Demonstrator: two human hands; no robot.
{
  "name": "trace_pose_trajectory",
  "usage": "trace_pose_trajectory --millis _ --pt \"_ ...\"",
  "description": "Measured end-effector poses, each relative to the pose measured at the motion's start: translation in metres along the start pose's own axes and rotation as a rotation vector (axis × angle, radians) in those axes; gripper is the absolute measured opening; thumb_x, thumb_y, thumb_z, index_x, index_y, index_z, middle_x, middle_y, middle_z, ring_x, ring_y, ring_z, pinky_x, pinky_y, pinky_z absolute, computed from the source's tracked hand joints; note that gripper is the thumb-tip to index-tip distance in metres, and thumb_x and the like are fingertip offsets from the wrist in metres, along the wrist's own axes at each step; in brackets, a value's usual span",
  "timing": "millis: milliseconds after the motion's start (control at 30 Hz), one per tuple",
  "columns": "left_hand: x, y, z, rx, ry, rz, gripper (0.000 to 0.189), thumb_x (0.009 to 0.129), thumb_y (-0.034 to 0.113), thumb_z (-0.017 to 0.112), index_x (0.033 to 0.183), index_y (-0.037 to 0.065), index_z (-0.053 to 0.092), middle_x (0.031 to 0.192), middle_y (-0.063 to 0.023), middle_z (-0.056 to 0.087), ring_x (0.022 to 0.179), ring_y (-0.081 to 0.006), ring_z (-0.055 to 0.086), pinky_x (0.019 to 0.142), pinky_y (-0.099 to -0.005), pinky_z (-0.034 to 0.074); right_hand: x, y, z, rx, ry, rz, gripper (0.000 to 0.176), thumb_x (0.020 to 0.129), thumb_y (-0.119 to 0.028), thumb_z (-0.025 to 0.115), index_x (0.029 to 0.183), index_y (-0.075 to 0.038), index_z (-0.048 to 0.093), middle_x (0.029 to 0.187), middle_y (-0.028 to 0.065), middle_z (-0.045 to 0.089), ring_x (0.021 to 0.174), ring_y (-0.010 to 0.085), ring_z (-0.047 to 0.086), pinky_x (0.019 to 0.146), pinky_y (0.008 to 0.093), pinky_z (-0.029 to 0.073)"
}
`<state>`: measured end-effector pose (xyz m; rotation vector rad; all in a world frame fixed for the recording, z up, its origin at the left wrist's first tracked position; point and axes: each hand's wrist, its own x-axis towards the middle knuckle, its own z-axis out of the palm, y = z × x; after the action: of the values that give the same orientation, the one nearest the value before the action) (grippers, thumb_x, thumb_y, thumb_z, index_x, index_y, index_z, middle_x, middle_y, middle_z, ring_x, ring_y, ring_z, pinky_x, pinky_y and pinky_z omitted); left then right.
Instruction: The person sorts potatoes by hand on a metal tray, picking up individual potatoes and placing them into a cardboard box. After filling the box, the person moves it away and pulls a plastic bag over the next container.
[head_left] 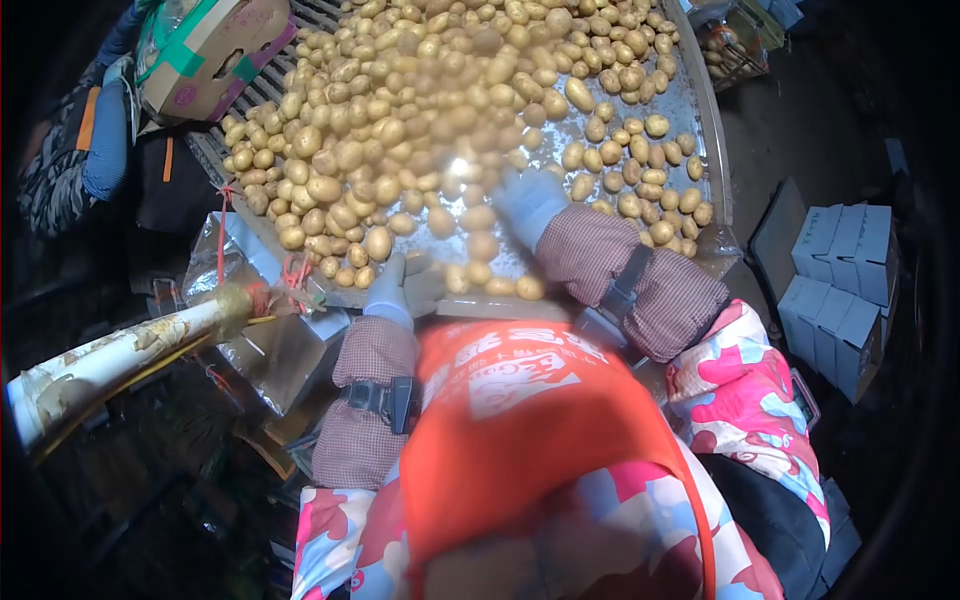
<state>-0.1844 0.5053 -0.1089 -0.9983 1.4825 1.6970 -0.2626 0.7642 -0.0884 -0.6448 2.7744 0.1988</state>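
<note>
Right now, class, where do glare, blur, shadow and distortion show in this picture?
Head view: a glare spot amid hazy potatoes; head view: right hand blurred; head view: shadow across the apron; head view: corners black, table sides seemingly bowed.

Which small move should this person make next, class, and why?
Probably sweep a few potatoes toward the near rim with the right hand: it is already among them, though blur hides its grip. The left hand sits by that rim, beside a short row of potatoes, seemingly well placed to receive more.
</note>
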Motion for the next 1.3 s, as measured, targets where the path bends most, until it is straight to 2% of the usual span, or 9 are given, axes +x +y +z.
trace_pose_trajectory --millis 267,467,567,800,900,1000,1133,1233,1300 --pt "-0.009 0.004 0.007 0.018 -0.004 -0.008 0.064 0.103 0.056 0.032 0.129 0.006 0.062 0.119 -0.0134 0.071 0.095 -0.0302 0.07 0.072 -0.0411 0.051 -0.007 0.003 0.024 0.245 0.409 0.042 0.03 0.082 -0.013 0.063 0.112 -0.013 0.066 0.112 0.0123 0.066 0.09 0.03 0.07 0.078 0.0454 0.053" --pt "-0.005 0.001 0.007 -0.019 -0.008 0.015 0.06 0.104 0.054 0.034 0.127 0.007 0.062 0.114 -0.0136 0.072 0.089 -0.0292 0.069 0.071 -0.0392 0.052 -0.012 0.005 0.026 0.326 0.384 -0.059 0.017 0.08 -0.013 0.065 0.094 -0.011 0.073 0.106 0.0115 0.066 0.091 0.0303 0.069 0.078 0.0446 0.053" --pt "-0.002 -0.001 0.001 -0.03 -0.037 0.008 0.063 0.104 0.055 0.035 0.132 0.004 0.06 0.124 -0.0173 0.068 0.099 -0.0306 0.069 0.072 -0.0393 0.053 -0.008 0.0 0.034 0.246 0.355 -0.053 0.026 0.087 -0.011 0.058 0.108 -0.013 0.073 0.107 0.0104 0.068 0.101 0.0295 0.068 0.081 0.0424 0.055" --pt "-0.066 0.015 0.08 -0.594 -0.417 -0.159 0.048 0.102 0.039 0.055 0.137 0.006 0.054 0.129 -0.0141 0.061 0.123 -0.0313 0.059 0.104 -0.0481 0.05 -0.054 -0.001 0.002 0.869 0.507 -0.11 0.022 0.084 -0.016 0.064 0.105 -0.011 0.07 0.108 0.0092 0.068 0.089 0.0313 0.069 0.076 0.0459 0.054" --pt "-0.051 -0.014 0.095 0.424 -0.425 0.938 0.042 0.103 0.024 0.056 0.141 0.007 0.05 0.13 -0.0141 0.06 0.124 -0.0263 0.058 0.101 -0.0397 0.052 -0.077 0.005 -0.011 1.116 0.346 -0.131 0.022 0.089 -0.018 0.062 0.109 -0.011 0.067 0.106 0.0115 0.07 0.084 0.034 0.069 0.072 0.0473 0.054" --pt "-0.019 -0.04 0.083 -0.586 -0.734 0.04 0.034 0.103 0.012 0.051 0.137 0.006 0.053 0.121 -0.0097 0.062 0.099 -0.0147 0.061 0.079 -0.0222 0.053 -0.059 0.102 -0.004 0.592 0.329 0.194 0.03 0.087 -0.021 0.064 0.116 -0.015 0.067 0.115 0.0108 0.068 0.101 0.0335 0.065 0.082 0.0464 0.053" --pt "-0.021 -0.03 0.081 -0.978 -1.006 -0.38 0.032 0.105 0.028 0.05 0.123 0.003 0.059 0.112 -0.0061 0.064 0.08 -0.0174 0.06 0.062 -0.0251 0.053 -0.042 0.192 0.036 -0.039 0.3 0.439 0.044 0.08 -0.026 0.073 0.124 -0.023 0.065 0.134 0.008 0.057 0.131 0.0315 0.048 0.108 0.0467 0.039" --pt "-0.044 -0.028 0.093 -0.778 -0.586 -0.162 0.037 0.105 0.033 0.049 0.125 0.002 0.057 0.114 -0.0079 0.064 0.096 -0.0215 0.06 0.083 -0.033 0.054 -0.022 0.209 0.066 -0.007 0.313 0.376 0.048 0.079 -0.027 0.075 0.125 -0.023 0.064 0.133 0.007 0.057 0.133 0.0293 0.046 0.109 0.0464 0.036" --pt "-0.016 -0.061 0.083 -0.216 -0.505 0.358 0.039 0.103 0.034 0.052 0.125 0.002 0.057 0.118 -0.0083 0.061 0.111 -0.0193 0.056 0.092 -0.0362 0.051 -0.025 0.213 0.067 0.045 0.332 0.37 0.047 0.079 -0.027 0.076 0.124 -0.022 0.064 0.132 0.0072 0.058 0.132 0.0285 0.047 0.109 0.0469 0.036"
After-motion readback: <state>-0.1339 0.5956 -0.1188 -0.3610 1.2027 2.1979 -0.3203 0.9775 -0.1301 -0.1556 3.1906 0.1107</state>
